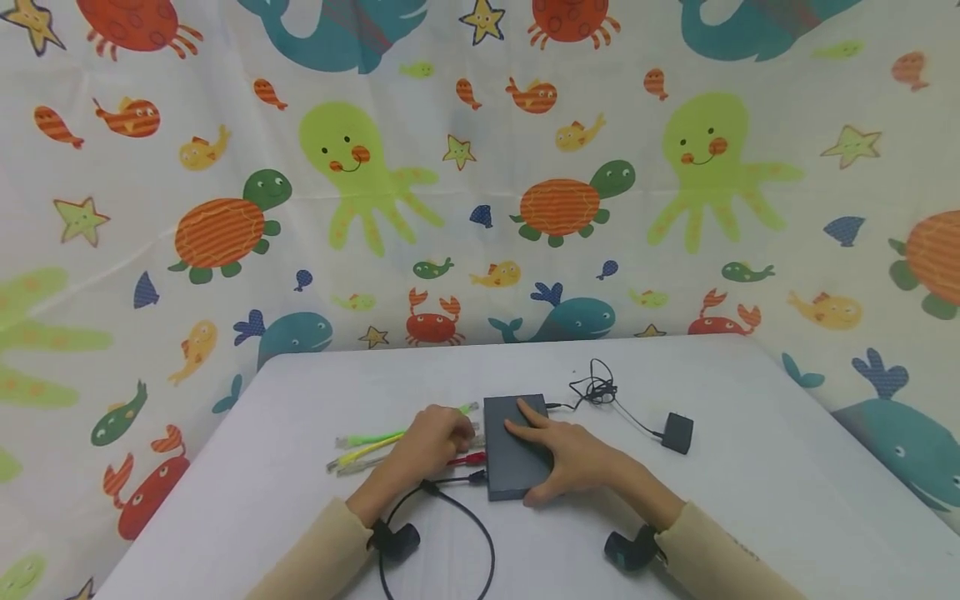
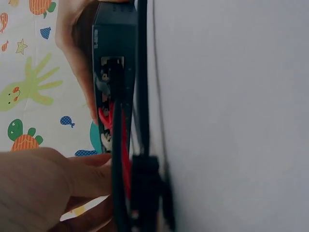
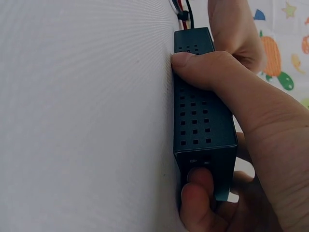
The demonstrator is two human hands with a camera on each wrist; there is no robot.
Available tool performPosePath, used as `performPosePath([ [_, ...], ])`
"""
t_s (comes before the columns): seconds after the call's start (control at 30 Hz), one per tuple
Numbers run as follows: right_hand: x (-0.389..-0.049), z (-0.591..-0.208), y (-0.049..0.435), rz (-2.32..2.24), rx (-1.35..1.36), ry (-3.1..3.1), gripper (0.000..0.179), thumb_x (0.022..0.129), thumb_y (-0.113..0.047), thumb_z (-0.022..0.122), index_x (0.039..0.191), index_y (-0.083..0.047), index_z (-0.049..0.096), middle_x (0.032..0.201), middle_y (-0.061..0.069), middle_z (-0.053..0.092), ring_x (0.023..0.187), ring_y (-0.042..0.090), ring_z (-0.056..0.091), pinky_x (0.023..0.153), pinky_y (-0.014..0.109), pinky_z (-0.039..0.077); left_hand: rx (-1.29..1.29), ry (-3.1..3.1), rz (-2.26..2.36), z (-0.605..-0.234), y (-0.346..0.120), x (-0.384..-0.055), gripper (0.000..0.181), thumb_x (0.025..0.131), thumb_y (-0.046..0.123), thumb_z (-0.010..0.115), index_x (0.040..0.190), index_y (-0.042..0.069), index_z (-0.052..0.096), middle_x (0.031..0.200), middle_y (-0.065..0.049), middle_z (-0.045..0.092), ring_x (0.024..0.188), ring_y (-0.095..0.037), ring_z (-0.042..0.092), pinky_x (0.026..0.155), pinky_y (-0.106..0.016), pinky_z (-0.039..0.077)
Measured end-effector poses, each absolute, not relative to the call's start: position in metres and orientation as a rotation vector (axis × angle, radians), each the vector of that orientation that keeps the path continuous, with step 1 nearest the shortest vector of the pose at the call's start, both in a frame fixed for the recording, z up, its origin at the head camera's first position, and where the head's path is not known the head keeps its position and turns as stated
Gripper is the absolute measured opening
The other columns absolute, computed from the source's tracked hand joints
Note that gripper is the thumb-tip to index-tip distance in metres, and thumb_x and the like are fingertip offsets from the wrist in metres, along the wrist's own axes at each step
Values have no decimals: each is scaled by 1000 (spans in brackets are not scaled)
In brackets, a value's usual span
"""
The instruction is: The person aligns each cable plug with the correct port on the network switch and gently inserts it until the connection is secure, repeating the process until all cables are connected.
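Note:
A flat dark network switch lies on the white table, with ports along its left side. My right hand holds it, thumb at the near edge and fingers spread over the top; in the right wrist view the thumb presses its perforated side and fingertips curl at its end. Close beside the ports, my left hand pinches a network cable, whose pinched part is mostly hidden by the fingers. Plugged into neighbouring ports are a red cable and a black cable.
Green and yellow network cables lie left of the switch, beside a pale one. The black cable loops toward the front edge. Behind and right, a tangled thin cord joins the switch to a black power adapter. A patterned curtain hangs behind.

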State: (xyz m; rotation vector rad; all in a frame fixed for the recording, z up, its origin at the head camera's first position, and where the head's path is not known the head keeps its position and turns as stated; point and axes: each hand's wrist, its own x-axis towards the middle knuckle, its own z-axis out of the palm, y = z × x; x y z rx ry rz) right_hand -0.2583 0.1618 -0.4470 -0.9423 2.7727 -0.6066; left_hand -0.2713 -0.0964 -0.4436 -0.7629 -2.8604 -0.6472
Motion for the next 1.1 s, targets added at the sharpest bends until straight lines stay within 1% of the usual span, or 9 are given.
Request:
performPosePath([
  [0.17, -258, -447, 160, -601, -939, 2769, 103, 63, -66, 77, 150, -39, 29, 164, 0, 9, 143, 38, 32, 106, 57, 37, -791, -2854, -647, -436, -107, -274, 16, 82, 7, 71, 95, 14, 77, 88, 4, 72, 81, -10, 62, 77, -33, 53],
  [0.3, -259, -448, 158, -590, -944, 2757, 102, 64, -67, 76, 150, -40, 28, 164, -2, 7, 143, 37, 31, 106, 58, 37, -634, -2824, -620, -426, -121, -279, 16, 83, 4, 69, 94, 14, 76, 84, 3, 70, 76, -11, 56, 75, -33, 51],
  [0.43, -260, -449, 158, -576, -941, 2749, 103, 64, -66, 77, 150, -40, 27, 164, -2, 6, 144, 37, 31, 106, 57, 37, -544, -2848, -583, -423, -129, -282, 15, 85, 7, 69, 96, 14, 75, 86, 3, 70, 77, -12, 55, 79, -33, 51],
  [0.57, -259, -449, 160, -574, -942, 2759, 103, 64, -66, 77, 150, -40, 28, 164, -1, 7, 143, 37, 31, 107, 57, 37, -615, -2927, -614, -423, -125, -285, 15, 85, 14, 73, 99, 13, 75, 84, 3, 69, 76, -12, 55, 77, -33, 50],
  [0.67, -259, -448, 160, -580, -937, 2761, 102, 64, -66, 77, 150, -40, 28, 164, -2, 8, 143, 37, 31, 107, 57, 37, -642, -2973, -595, -427, -120, -285, 17, 84, 16, 74, 101, 13, 75, 86, 3, 68, 77, -13, 55, 79, -33, 51],
  [0.73, -258, -448, 160, -585, -936, 2755, 102, 64, -66, 76, 150, -40, 28, 164, -2, 8, 143, 37, 31, 107, 58, 36, -637, -2987, -566, -430, -118, -285, 17, 83, 14, 74, 100, 14, 75, 86, 3, 67, 78, -12, 55, 80, -33, 51],
  [0.9, -259, -448, 160, -578, -941, 2763, 102, 64, -67, 76, 150, -40, 28, 164, -2, 7, 143, 37, 31, 107, 58, 36, -668, -2973, -546, -437, -116, -285, 14, 83, 7, 72, 95, 14, 75, 81, 4, 62, 77, -12, 52, 77, -31, 49],
  [1.0, -259, -449, 161, -580, -948, 2772, 102, 64, -66, 77, 150, -40, 28, 164, -3, 7, 143, 37, 31, 107, 57, 37, -683, -2957, -548, -440, -114, -287, 14, 83, 5, 71, 93, 14, 75, 82, 4, 63, 79, -12, 54, 78, -32, 50],
  [1.1, -258, -449, 162, -593, -957, 2770, 102, 64, -65, 77, 150, -40, 29, 164, -3, 7, 143, 36, 31, 107, 56, 37, -687, -2955, -543, -440, -112, -287, 15, 83, 5, 70, 94, 15, 75, 83, 6, 63, 81, -11, 56, 80, -32, 51],
])
